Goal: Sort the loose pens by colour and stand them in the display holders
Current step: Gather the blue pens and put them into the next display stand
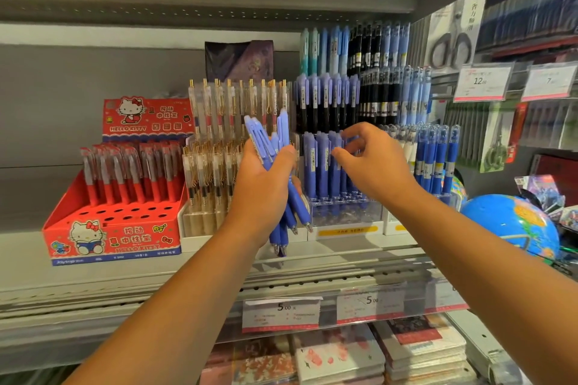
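Periwinkle-blue pens (283,131) are bunched in the left hand (262,187), which is curled tight round the barrels. The right hand (378,162) is half open and holds nothing. Its fingers (356,131) are spread just before matching pens (322,162) standing in the clear holder (344,212). A red box (112,237) sits well left.

The left forearm (187,294) and the right forearm (488,247) are both bare, uncovered along the whole length that shows, down to the lower edge of the view. The left grip (262,187) and the right grip (375,166) are bare hands, plain from wrist to fingertips (336,152).
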{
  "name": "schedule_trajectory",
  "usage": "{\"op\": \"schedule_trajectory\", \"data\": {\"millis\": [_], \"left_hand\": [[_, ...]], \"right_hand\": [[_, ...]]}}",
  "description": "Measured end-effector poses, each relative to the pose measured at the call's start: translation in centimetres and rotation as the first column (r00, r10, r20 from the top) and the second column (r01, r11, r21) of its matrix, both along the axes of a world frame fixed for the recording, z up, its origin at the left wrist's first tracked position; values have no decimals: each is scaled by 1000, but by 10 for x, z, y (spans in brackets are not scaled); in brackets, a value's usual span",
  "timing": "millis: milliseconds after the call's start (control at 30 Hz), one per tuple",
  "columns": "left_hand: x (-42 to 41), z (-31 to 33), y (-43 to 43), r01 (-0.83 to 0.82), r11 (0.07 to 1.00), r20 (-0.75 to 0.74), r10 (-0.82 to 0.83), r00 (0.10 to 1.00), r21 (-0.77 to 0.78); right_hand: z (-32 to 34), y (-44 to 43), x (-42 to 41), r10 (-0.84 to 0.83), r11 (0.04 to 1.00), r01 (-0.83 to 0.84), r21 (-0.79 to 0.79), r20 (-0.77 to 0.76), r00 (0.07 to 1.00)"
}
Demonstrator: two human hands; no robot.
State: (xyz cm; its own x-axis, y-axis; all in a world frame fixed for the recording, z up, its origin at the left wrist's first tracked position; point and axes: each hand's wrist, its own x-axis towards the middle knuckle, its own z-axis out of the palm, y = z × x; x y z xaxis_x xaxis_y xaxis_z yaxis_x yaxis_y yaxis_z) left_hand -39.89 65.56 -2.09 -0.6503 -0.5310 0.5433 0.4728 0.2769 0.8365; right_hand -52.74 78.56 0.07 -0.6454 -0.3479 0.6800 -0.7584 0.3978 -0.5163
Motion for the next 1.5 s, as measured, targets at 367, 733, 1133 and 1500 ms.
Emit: {"op": "schedule_trajectory", "data": {"millis": [367, 733, 1133, 1500], "left_hand": [[4, 1, 5, 7, 995, -33, -10, 999, -97], [6, 1, 6, 160, 987, -35, -160, 986, -8], [8, 4, 9, 170, 982, -81, -163, 983, 83], [9, 5, 8, 129, 992, -72, -130, 989, -15]], "right_hand": [[30, -14, 57, 571, 809, -481, -339, 257, 780], [34, -10, 54, 618, 749, -449, -487, 268, 739], [46, 19, 13, 333, 782, -209, -586, 109, 937], [20, 11, -12, 29, 966, -60, -253, -123, 992]]}}
